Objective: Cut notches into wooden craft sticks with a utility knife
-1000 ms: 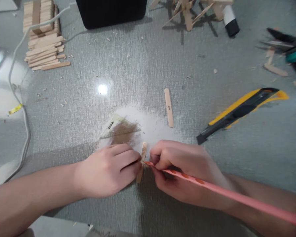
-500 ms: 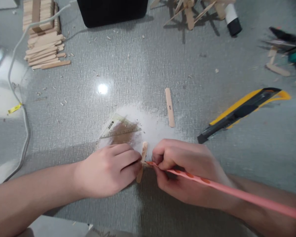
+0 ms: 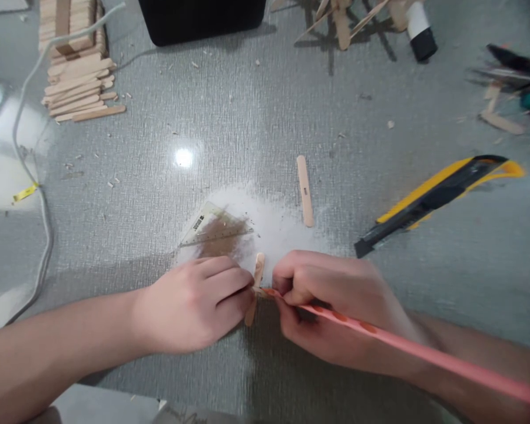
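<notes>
Between my two hands a wooden craft stick (image 3: 259,268) lies on the grey table, its middle partly covered by fingers. My left hand (image 3: 198,303) is closed over the stick's left side, fingertips gripping it. My right hand (image 3: 327,306) pinches a pink pencil (image 3: 406,346) close to its sharpened end, and the tip meets the middle of the stick. Just beyond my left hand lies a clear set square (image 3: 209,227). A second craft stick (image 3: 305,191), with a small slot at its centre, lies past my right hand.
A yellow and black utility knife (image 3: 439,203) lies to the right. Stacked craft sticks (image 3: 77,88) and a white cable (image 3: 46,229) occupy the left. At the back stand a black object (image 3: 203,20), a stick construction (image 3: 342,26) and a black-capped white tube (image 3: 421,38); pliers (image 3: 519,70) rest far right.
Both hands, the pencil and the craft stick keep nearly the same place. The pencil's rear end has dipped very slightly, and the view has shifted a little.
</notes>
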Demonstrator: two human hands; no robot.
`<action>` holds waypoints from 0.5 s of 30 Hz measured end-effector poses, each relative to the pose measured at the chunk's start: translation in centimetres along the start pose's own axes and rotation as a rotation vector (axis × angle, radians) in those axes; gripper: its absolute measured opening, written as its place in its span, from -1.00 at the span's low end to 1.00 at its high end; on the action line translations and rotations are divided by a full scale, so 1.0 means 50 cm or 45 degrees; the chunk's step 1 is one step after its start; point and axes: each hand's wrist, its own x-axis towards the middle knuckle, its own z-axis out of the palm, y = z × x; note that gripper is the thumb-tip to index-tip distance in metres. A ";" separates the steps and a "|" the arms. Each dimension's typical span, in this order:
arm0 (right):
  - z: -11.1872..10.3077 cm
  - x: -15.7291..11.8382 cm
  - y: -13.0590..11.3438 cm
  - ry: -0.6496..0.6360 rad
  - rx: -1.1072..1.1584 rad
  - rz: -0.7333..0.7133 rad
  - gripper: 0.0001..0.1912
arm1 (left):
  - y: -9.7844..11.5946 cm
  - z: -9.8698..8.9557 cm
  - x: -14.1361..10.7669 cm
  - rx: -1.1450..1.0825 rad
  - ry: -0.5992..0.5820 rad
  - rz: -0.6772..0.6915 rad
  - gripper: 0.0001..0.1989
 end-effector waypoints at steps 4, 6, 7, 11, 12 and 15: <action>0.000 -0.001 0.002 0.015 0.020 -0.002 -0.75 | 0.001 0.001 0.000 -0.055 -0.011 -0.065 -0.66; 0.000 0.000 0.002 0.009 0.016 -0.008 -0.75 | 0.000 0.002 0.000 -0.054 -0.001 -0.047 -0.67; 0.000 0.001 0.001 0.007 0.016 -0.010 -0.76 | 0.000 0.002 -0.001 -0.052 0.010 -0.034 -0.68; -0.002 0.005 -0.001 0.019 0.018 -0.001 -0.77 | -0.004 0.002 -0.002 -0.055 0.026 -0.006 -0.70; -0.003 0.004 -0.001 0.027 0.024 -0.001 -0.77 | -0.005 0.002 -0.002 -0.054 0.020 0.001 -0.71; -0.005 -0.001 0.000 0.040 0.040 0.004 -0.76 | -0.007 -0.001 -0.002 -0.011 0.015 0.051 -0.72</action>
